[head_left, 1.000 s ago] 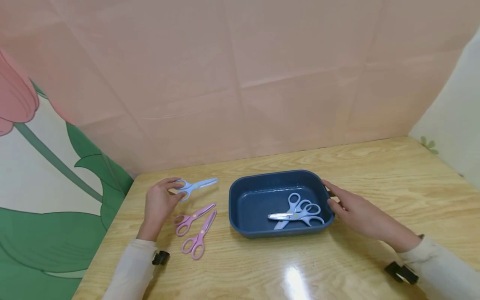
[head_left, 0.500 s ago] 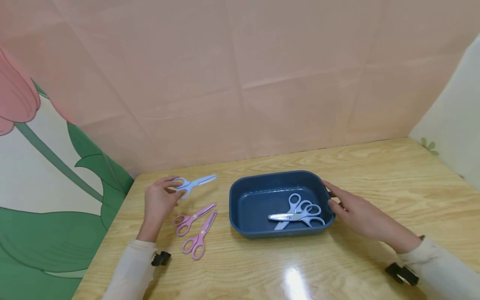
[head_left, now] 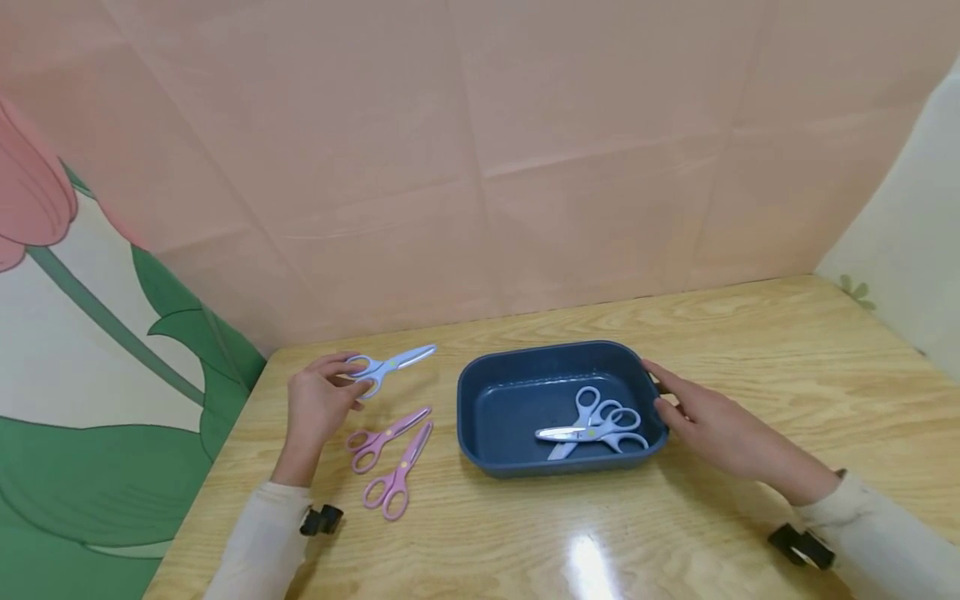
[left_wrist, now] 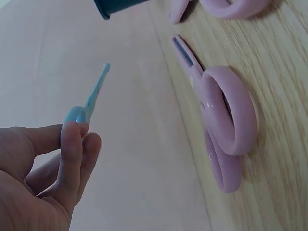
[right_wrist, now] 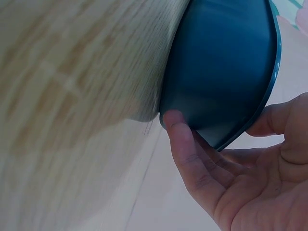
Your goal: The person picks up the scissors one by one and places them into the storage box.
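Note:
My left hand (head_left: 318, 400) pinches a pair of light blue scissors (head_left: 388, 365) by its handle loops, above the table, with the blades pointing right. In the left wrist view, the blue scissors (left_wrist: 91, 98) appear nearly edge-on between thumb and fingers. Just below that hand lie two pink scissors, the upper pair (head_left: 384, 437) and the lower pair (head_left: 399, 473). A dark blue rectangular bin (head_left: 510, 471) stands mid-table, holding light blue scissors (head_left: 596, 429) that overlap in its right half. At its right end my right hand (head_left: 708, 421) grips the bin, thumb near the rim and fingers against the outer wall.
The wood-grain table (head_left: 480, 542) runs back to a pinkish wall covering (head_left: 480, 167). A tulip-patterned panel (head_left: 112, 400) borders the left side, and a pale wall (head_left: 900, 233) the right.
The blue scissors in my left hand have risen slightly, their blade tips tilting a little upward. The right hand, the bin and the pink scissors have stayed put.

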`<state>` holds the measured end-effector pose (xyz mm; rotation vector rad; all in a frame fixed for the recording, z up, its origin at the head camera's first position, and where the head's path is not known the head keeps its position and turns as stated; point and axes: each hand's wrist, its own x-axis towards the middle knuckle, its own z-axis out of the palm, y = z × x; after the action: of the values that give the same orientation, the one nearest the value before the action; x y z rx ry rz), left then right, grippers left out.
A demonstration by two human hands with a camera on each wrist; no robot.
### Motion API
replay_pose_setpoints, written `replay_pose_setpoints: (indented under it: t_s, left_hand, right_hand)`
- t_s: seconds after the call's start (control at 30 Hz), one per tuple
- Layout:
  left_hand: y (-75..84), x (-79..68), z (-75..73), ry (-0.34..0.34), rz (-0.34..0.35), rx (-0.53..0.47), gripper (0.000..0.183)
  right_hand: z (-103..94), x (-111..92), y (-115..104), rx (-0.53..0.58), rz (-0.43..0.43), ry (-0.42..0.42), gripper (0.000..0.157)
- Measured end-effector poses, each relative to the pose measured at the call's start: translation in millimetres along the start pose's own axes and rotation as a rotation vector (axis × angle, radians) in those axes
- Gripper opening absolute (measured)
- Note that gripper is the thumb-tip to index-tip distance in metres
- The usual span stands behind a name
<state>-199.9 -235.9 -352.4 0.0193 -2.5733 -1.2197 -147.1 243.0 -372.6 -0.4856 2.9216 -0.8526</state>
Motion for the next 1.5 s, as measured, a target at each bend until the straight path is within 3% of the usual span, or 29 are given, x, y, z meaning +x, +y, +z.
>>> replay_pose_setpoints:
  t_s: [0.47, 0.7, 1.5]
  left_hand:
    - [4.6, -1.9, 0.5, -0.010, -0.016, -0.082, 0.025]
    - [7.6, -4.9, -0.6, -0.006, 0.004, -0.084, 0.023]
    - [24.5, -14.5, -1.2, -0.033, 0.009, -0.029, 0.022]
  right_hand:
    - [-0.4, 1.5, -3.0, 0.007, 0.019, -0.015, 0.057]
    - [1.8, 2.0, -3.7, 0.000, -0.024, 0.015, 0.056]
    - [1.5, 0.0, -3.0, -0.004, 0.001, 0.003, 0.057]
